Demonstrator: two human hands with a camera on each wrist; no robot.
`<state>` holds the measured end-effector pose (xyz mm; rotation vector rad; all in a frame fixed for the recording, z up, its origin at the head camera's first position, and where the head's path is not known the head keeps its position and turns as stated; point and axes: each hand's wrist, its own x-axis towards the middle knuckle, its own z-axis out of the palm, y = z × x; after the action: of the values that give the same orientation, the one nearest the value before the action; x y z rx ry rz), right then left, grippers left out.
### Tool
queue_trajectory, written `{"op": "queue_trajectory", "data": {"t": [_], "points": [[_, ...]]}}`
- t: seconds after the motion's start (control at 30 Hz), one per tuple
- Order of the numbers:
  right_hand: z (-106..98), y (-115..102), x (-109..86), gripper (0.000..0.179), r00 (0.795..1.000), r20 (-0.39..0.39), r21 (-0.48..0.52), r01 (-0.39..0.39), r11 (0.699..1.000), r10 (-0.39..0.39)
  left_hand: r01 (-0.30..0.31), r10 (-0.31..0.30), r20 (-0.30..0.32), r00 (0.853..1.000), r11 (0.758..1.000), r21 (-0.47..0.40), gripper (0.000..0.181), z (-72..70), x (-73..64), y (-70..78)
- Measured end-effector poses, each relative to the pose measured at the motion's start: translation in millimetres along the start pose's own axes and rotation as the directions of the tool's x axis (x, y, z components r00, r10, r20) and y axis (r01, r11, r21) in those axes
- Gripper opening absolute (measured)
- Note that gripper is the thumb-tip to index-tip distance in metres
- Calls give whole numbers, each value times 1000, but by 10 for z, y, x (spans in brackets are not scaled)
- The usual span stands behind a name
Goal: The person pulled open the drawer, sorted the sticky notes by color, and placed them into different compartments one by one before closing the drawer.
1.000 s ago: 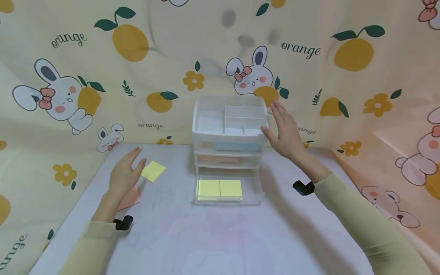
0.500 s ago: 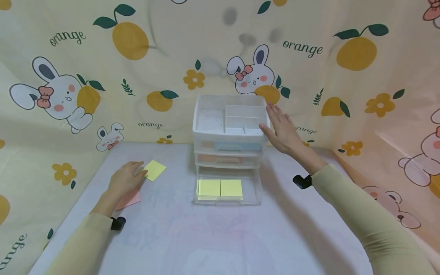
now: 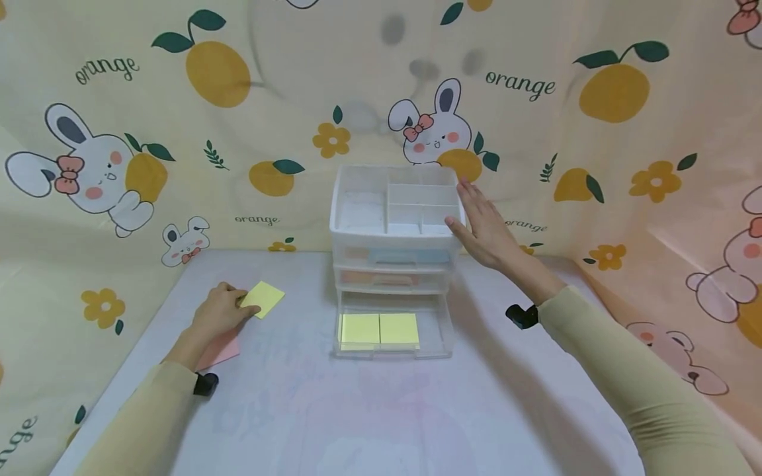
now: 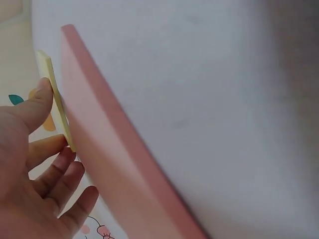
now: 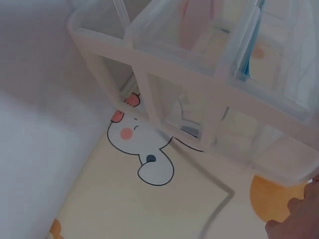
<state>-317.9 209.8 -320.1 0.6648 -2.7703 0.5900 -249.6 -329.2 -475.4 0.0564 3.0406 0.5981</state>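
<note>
My left hand [image 3: 217, 311] pinches a yellow sticky note pad [image 3: 266, 299] between thumb and fingers at the left of the table. In the left wrist view, the thumb and index finger lie at the edges of this thin yellow pad [image 4: 57, 102]. Just below that hand lies a larger pink sticky note pad [image 3: 220, 352], partly covered by the wrist. My right hand [image 3: 488, 231] rests with extended fingers against the top right side of a clear white drawer organizer [image 3: 363, 237]. Only a few of its fingers [image 5: 299, 214] show in the right wrist view.
The organizer's bottom drawer [image 3: 436, 330] is pulled out, with two yellow sticky note pads [image 3: 360, 330] side by side in it. Bluish and orange items show through the closed upper drawers [image 3: 395, 284]. Its top tray [image 3: 363, 205] has compartments. A printed cloth [image 3: 286, 86] hangs behind.
My left hand has come down onto the yellow pad, and its fingers have closed on the near edge. The right hand has moved slightly left against the organizer.
</note>
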Motion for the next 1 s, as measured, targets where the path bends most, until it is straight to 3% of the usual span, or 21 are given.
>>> {"op": "queue_trajectory", "data": {"t": [0.43, 0.67, 1.0], "points": [[-4, -22, -9, 79, 1000, -1, -33, 5, 999, -5, 83, -74, 68, 995, 987, -137, 68, -40, 77, 44], [8, -41, 5, 78, 1000, 9, -38, -5, 999, 5, 108, -90, 78, 993, 958, -265, 70, -35, 79, 34], [23, -35, 10, 77, 1000, 4, -114, -15, 993, 16, 22, -41, -49, 998, 939, -343, 51, -19, 40, 147]]}}
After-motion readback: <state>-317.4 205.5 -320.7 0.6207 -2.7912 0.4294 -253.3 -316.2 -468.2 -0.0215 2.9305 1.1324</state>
